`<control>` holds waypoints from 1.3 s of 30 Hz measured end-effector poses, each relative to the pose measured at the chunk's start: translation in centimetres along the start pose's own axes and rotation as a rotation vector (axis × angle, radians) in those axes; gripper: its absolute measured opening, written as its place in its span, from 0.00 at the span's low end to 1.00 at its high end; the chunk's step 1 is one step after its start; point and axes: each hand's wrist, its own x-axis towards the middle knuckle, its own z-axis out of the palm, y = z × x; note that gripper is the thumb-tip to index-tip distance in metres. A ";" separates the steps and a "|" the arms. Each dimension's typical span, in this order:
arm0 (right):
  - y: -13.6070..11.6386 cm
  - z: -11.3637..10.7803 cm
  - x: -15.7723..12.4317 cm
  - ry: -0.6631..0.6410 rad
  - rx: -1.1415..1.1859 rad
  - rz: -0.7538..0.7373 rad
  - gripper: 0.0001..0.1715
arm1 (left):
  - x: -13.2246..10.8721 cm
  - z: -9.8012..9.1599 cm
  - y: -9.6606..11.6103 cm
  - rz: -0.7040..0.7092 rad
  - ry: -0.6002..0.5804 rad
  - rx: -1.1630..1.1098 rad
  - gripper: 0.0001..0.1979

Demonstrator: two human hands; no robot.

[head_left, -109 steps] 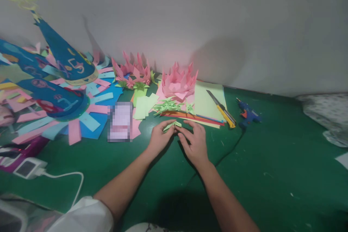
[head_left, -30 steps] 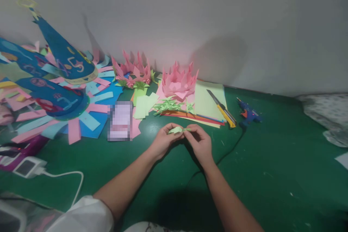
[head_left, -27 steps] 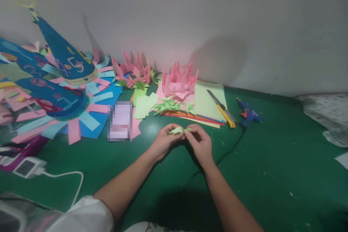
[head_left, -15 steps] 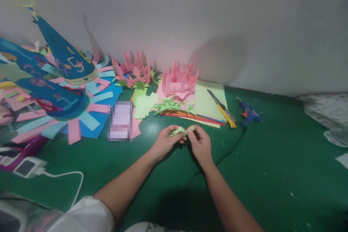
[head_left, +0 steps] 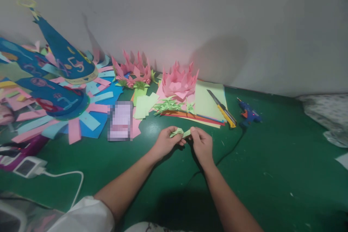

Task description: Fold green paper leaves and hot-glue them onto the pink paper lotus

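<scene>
A small folded piece of light green paper (head_left: 186, 133) is held between my two hands, above the green table. My left hand (head_left: 168, 140) pinches its left part between thumb and fingers. The fingertips of my right hand (head_left: 201, 144) grip the right end, and a short flat strip shows between the hands. Just beyond them lie folded green paper leaves (head_left: 169, 104) on a stack of coloured paper. A pink folded-paper crown-like flower (head_left: 179, 81) stands behind the leaves. Part of the held paper is hidden by my fingers.
To the right lie a yellow utility knife (head_left: 225, 112), blade out, and a blue glue gun (head_left: 248, 113) with its cord trailing toward me. At left are a phone (head_left: 120, 121), blue cone hats (head_left: 62, 52) and a white device (head_left: 29, 166) with a cable. A wall (head_left: 244, 25) stands behind.
My right hand has shifted slightly right along the green paper, so more of the strip shows between my hands. My left hand keeps its pinch almost in place.
</scene>
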 end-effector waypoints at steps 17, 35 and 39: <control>0.1 0.2 0.3 -0.186 -0.100 -0.259 0.12 | 0.8 -2.0 -1.1 0.262 0.104 0.339 0.13; 0.5 0.2 0.3 -0.174 -0.033 -0.199 0.04 | 0.3 -2.1 0.8 0.117 -0.013 0.148 0.13; 0.2 0.1 0.4 -0.172 -0.032 -0.209 0.04 | 0.4 -2.2 0.8 0.010 -0.068 -0.047 0.17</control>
